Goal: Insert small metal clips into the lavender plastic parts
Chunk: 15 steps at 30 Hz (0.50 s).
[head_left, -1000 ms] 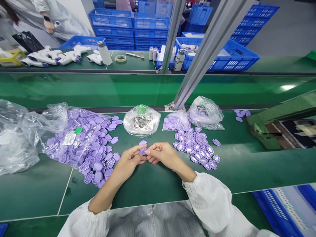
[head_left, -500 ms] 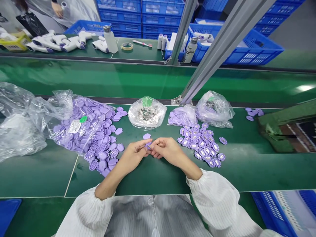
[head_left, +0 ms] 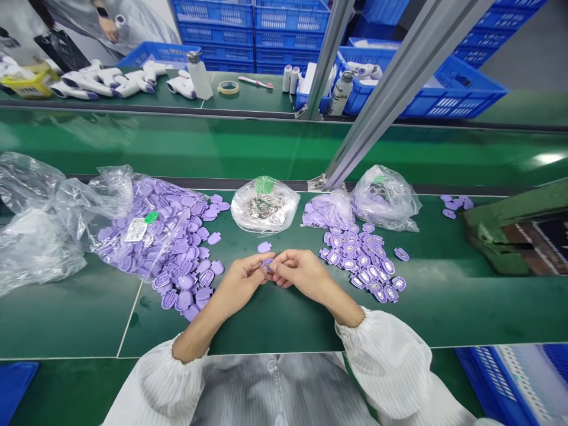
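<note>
Between my fingertips is a small purple plastic cover (head_left: pixel 267 262), partly hidden by them. My left hand (head_left: pixel 244 276) grips it from the left. The thumb and fingers of my right hand (head_left: pixel 299 271) are pinched together at its right side; whether they hold a separate small part is hidden. Just beyond my hands lies a loose purple cover (head_left: pixel 264 247). Farther back sits a clear bag of small metal parts (head_left: pixel 265 207). A heap of purple covers (head_left: pixel 186 281) spreads to the left, and purple covers with metal pieces in them (head_left: pixel 364 260) lie to the right.
Clear plastic bags (head_left: pixel 39 236) crumple at the far left. Two more bags (head_left: pixel 385 198) stand behind the right pile. A slanted metal post (head_left: pixel 377 100) rises at the back, and a green metal fixture (head_left: pixel 497 231) stands at the right. Across the belt, another person's hand (head_left: pixel 109 28) shows.
My hands stay together around the purple cover, with barely any finger movement. The view shifts very slightly. Across the belt, the other person's hand has moved a little lower and right.
</note>
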{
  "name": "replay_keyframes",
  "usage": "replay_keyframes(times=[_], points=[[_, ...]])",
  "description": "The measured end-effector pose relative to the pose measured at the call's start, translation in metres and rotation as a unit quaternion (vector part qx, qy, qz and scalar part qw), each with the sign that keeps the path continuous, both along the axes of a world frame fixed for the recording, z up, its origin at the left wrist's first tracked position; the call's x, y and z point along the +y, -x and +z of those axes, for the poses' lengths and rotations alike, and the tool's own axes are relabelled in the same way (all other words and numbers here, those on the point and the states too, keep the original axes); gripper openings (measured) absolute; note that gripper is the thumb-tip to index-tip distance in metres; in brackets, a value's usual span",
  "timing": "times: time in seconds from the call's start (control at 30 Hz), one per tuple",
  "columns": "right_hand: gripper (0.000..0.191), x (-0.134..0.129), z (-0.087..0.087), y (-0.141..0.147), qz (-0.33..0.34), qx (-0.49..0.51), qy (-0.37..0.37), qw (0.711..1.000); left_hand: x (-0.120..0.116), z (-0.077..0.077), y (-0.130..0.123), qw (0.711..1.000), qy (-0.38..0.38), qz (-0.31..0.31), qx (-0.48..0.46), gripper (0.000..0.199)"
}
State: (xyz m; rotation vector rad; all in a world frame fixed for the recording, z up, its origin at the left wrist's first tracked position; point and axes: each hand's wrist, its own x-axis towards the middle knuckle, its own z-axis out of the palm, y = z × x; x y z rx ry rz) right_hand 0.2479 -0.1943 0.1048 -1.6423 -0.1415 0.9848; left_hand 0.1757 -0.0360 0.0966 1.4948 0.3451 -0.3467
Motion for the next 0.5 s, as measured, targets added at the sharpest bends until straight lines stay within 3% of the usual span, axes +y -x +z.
replay_keyframes(times=[0.17, 0.3, 0.5], points=[[0.015, -0.0051, 0.0024, -0.0025, -0.033, 0.010, 0.002, 0.999, -0.0051, 0.0044, -0.0004, 0.999, -0.044, 0.014, 0.012, 0.032], [0.020, -0.0058, -0.0004, -0.0007, -0.010, -0.007, 0.008, 1.000, -0.0059, 0.0039, -0.0008, 0.998, -0.064, 0.015, 0.019, 0.031], [0.034, -0.0106, -0.0030, 0.0012, 0.038, -0.171, 0.008, 0.984, -0.0034, 0.0027, -0.0020, 0.998, -0.043, -0.021, 0.034, 0.030]])
